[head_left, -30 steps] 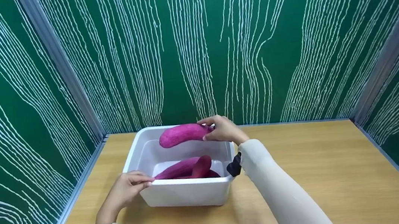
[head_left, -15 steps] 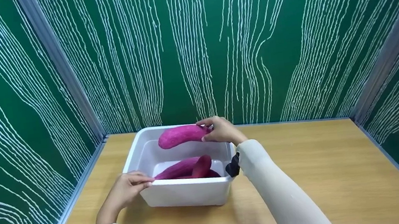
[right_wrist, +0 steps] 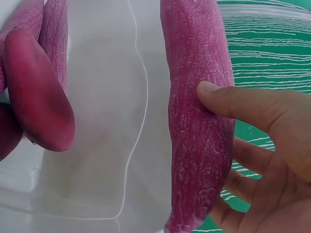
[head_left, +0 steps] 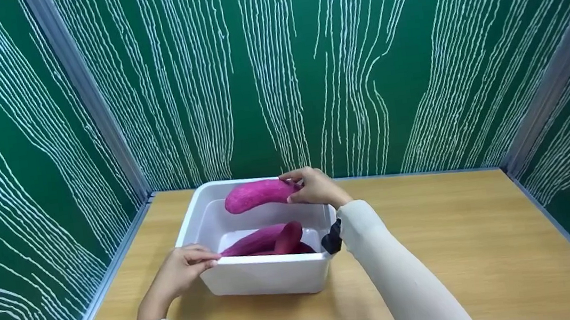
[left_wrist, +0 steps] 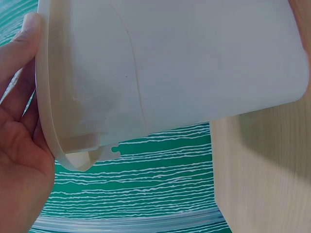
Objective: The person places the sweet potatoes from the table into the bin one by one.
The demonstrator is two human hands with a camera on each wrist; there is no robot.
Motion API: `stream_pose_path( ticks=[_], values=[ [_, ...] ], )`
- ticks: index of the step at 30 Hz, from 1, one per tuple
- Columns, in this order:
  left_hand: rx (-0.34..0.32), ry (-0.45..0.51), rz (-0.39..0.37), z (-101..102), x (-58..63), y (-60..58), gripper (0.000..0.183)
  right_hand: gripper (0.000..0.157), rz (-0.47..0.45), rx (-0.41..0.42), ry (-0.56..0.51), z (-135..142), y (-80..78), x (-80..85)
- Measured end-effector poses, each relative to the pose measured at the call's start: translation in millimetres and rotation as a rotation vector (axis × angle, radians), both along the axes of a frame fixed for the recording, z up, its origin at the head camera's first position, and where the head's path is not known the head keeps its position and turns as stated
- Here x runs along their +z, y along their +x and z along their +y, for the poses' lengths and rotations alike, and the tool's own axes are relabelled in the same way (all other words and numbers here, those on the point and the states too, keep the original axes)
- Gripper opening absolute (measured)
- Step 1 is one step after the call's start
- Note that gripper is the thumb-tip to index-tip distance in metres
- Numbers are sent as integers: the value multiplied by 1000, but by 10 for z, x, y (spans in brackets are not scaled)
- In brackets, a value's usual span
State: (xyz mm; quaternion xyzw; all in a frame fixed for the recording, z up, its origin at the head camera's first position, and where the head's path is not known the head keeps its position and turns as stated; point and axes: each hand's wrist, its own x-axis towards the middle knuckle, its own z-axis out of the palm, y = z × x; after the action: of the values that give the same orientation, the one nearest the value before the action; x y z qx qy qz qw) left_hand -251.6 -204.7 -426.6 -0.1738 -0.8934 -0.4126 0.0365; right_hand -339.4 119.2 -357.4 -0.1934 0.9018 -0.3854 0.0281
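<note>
My right hand holds a long, curved magenta eggplant by its right end, above the far part of a white plastic bin. In the right wrist view the thumb presses the wrinkled skin of this eggplant, with the other fingers behind it. Several more eggplants lie in the bin against its near wall, one of them smooth and redder. My left hand pinches the bin's rim at the near left corner; its thumb shows on the rim in the left wrist view.
The bin stands on a light wooden table, toward its left and back. Green panels with wavy white lines enclose the table at the back and both sides, with grey metal posts at the corners.
The right hand and its eggplant have shifted very slightly left and down over the bin. The left hand stays on the rim, and the bin has not moved.
</note>
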Motion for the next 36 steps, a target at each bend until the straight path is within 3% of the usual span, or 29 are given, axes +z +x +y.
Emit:
stream_pose_path(
  ticks=[20,36],
  values=[
    [2,-17,26,6,1,2,9,36,-59,2,-37,54,15,-43],
    [-3,-23,14,-6,4,-1,10,34,-36,-2,-41,100,24,-68]
  ],
)
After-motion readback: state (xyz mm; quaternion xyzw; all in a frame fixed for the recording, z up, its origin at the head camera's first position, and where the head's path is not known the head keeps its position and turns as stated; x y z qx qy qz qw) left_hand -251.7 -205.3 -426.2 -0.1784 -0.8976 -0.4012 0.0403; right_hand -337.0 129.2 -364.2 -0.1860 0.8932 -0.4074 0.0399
